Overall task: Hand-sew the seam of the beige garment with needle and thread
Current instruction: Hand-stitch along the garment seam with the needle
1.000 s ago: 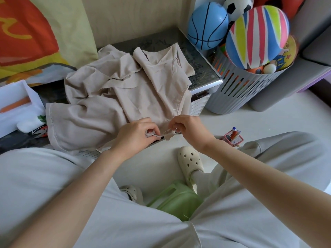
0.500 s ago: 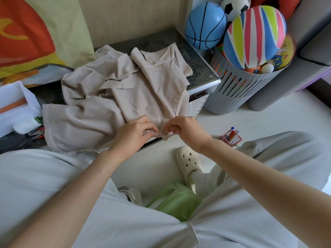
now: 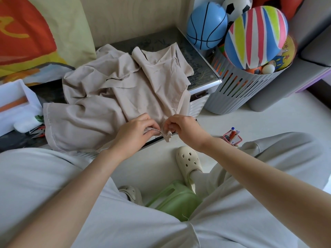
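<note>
beige garment (image 3: pixel 107 97) crumpled, seam edge folded | left hand (image 3: pixel 136 133) pinches it | right hand (image 3: pixel 180 127) pinches it

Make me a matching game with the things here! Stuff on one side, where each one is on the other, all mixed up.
1 beige garment
2 striped ball
3 green stool
4 pink pen pot

A on the floor, right of the right hand
B atop the grey basket
C pinched by the left hand and right hand
D between the person's legs

Pairs: 1-C, 2-B, 3-D, 4-A
</note>
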